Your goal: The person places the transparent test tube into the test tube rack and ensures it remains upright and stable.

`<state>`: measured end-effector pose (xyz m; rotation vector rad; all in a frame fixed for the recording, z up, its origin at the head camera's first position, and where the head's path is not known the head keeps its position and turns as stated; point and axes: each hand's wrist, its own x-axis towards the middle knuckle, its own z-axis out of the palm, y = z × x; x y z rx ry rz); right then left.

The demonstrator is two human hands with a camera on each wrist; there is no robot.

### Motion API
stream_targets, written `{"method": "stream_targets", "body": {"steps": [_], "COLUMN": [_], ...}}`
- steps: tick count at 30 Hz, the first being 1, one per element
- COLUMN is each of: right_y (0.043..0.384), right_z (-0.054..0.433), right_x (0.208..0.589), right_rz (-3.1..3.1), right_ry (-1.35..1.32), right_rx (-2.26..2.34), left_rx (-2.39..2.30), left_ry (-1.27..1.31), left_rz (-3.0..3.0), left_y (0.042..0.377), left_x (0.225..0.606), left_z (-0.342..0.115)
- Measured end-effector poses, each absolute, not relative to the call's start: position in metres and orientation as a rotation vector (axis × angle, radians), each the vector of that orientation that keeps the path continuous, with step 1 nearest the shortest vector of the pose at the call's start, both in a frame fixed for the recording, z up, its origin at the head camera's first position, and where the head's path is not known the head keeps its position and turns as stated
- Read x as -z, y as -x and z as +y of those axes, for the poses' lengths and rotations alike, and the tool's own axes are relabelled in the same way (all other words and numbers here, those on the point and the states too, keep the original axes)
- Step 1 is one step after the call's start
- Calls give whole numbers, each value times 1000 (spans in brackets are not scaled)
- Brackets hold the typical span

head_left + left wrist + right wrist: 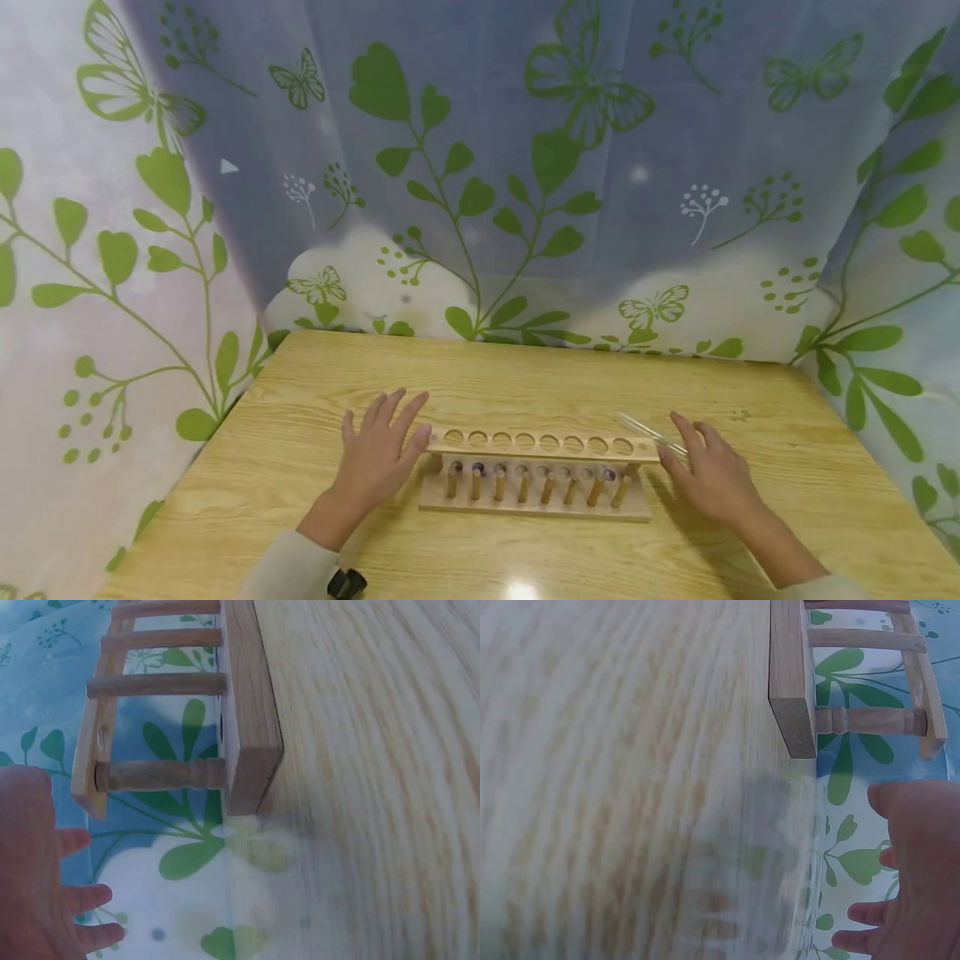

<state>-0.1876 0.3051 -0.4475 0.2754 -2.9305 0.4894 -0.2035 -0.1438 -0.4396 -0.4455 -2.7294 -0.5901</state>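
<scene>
A wooden test tube rack [534, 507] stands upright on the table, with a row of round holes in its top bar and several pegs rising from its base. My left hand [378, 458] is at the rack's left end, fingers spread and thumb right by the top bar. At the other end is my right hand [708, 473], its thumb close to the end of the bar. Both wrist views show empty palms beside the rack's end posts. Clear glass tubes [637, 424] lie behind the rack's right end, partly hidden by the right hand.
The rack stands on a light wood-grain table [450, 375]. A curtain [480, 167] printed with leaves and butterflies hangs along its back edge and sides. A dark object [347, 583] sits by the left sleeve.
</scene>
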Motion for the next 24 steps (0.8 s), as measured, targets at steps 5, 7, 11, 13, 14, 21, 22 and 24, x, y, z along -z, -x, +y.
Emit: {"method": "stream_targets", "body": {"steps": [5,7,11,13,14,21,22,24], "right_y": [188,189,189,189,189,190,190,190], "right_z": [303,302,300,299,299,299,298,297], "right_x": [450,450,453,454,454,455,454,453], "right_rz": [-2938,-2926,-2905,-2916,-2921,-2919,-2919,-2922], "right_ry": [-266,-268,-286,-283,-282,-280,-280,-275], "right_rx": [-478,-467,-451,-461,-465,-465,-466,-471], "left_rx": [588,581,579,575,571,537,526,498], "left_ry": [487,510,546,558,566,586,587,594], "left_rz": [-2723,-2706,-2669,-2666,-2663,-2657,-2655,-2657], "left_y": [202,201,197,196,195,194,194,194], "left_x": [437,437,436,435,434,432,432,431], "left_z": [-137,-133,-127,-125,-123,-116,-115,-113]}}
